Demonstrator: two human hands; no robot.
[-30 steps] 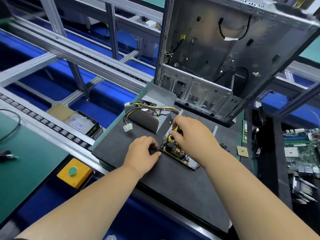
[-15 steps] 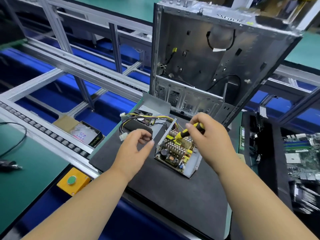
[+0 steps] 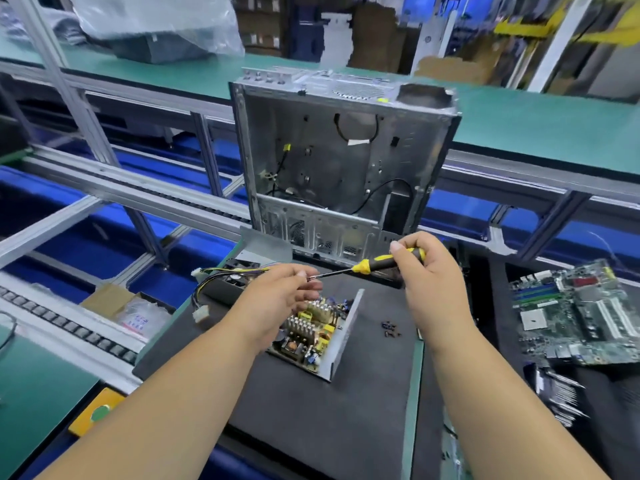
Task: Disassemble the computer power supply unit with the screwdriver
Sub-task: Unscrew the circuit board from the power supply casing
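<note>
Right hand [image 3: 427, 271] grips the yellow-black screwdriver [image 3: 379, 263] by the handle, mid-frame, shaft pointing left. Left hand [image 3: 280, 296] pinches at the shaft tip; whether a screw is there is too small to tell. Below them, the open PSU [image 3: 317, 332] sits on a dark mat [image 3: 329, 420], board and heatsinks exposed, wire bundle [image 3: 221, 277] running off to its left. Loose screws [image 3: 389, 329] lie on the mat right of the PSU. Empty PC case [image 3: 343, 157] stands upright behind. Motherboard [image 3: 585, 313] at right edge, yellow button box [image 3: 95, 412] lower left.
</note>
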